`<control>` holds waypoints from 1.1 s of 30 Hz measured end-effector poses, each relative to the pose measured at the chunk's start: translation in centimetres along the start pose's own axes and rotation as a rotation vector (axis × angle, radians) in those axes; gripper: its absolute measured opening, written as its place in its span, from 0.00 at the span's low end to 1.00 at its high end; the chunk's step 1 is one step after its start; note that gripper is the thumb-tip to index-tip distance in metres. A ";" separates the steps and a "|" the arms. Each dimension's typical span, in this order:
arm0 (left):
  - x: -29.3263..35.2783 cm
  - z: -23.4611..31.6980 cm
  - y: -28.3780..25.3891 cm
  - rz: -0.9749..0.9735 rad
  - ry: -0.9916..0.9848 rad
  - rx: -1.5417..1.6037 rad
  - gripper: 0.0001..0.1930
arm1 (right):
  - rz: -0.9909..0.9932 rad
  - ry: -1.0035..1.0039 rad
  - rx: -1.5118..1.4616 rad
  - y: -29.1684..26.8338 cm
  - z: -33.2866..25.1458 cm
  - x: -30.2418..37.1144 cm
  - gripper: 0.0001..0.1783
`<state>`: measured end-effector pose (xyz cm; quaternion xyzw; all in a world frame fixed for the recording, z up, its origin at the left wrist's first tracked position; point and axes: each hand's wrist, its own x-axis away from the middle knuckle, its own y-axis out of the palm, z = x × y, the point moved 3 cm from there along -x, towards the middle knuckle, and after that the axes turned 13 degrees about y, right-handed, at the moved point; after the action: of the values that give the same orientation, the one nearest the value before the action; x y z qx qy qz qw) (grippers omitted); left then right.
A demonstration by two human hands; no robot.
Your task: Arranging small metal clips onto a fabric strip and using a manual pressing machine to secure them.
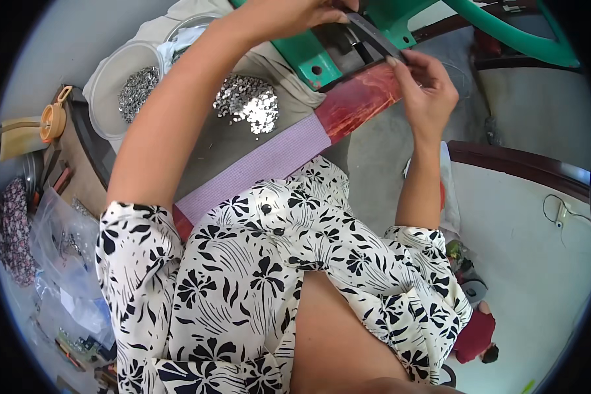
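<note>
A dark grey flat strip [376,38] is stretched between my two hands, slanting across the green metal machine [308,60] at the top. My left hand [308,12] pinches its far end; the picture's upper edge cuts that hand off in part. Thumb and fingers of my right hand [428,88] are closed on the nearer end, just right of the machine's base. Below the strip, a small black and shiny rod-like part [357,47] shows inside the machine. A heap of shiny silver discs [249,104] lies on the worktable, under and right of my left forearm.
A pale bowl [100,108] of small metal pieces stands at left, with another bowl [189,26] behind it. Purple mesh [262,161] and red patterned covering [358,98] line the table's near edge. An orange-yellow tape dispenser [52,123] sits far left. A person [474,338] is at lower right.
</note>
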<state>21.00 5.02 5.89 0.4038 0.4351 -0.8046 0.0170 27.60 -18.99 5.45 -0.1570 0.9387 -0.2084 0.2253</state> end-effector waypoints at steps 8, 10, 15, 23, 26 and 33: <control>-1.5 0.5 1.6 -0.136 0.129 0.007 0.10 | -0.010 0.064 0.190 -1.5 -0.7 2.7 0.12; -2.6 1.4 1.3 -0.156 0.141 0.020 0.10 | 0.007 0.125 0.169 -2.2 -0.8 3.7 0.11; -3.8 2.0 0.5 -0.356 0.091 0.045 0.21 | 0.053 0.154 0.139 -2.4 -1.4 3.9 0.11; 0.2 6.7 1.5 -0.039 0.133 -0.421 0.19 | -0.017 0.027 0.030 1.4 -2.2 1.3 0.12; 0.6 7.1 1.7 -0.019 0.120 -0.478 0.19 | -0.284 0.085 -0.096 0.1 -1.7 0.1 0.14; 0.2 7.4 2.6 0.051 0.057 -0.458 0.18 | -0.247 -0.100 0.065 0.8 0.7 -6.3 0.14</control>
<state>17.14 -1.83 6.15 0.4226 0.5964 -0.6724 0.1164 33.08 -16.10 6.78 -0.2741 0.8926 -0.2567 0.2496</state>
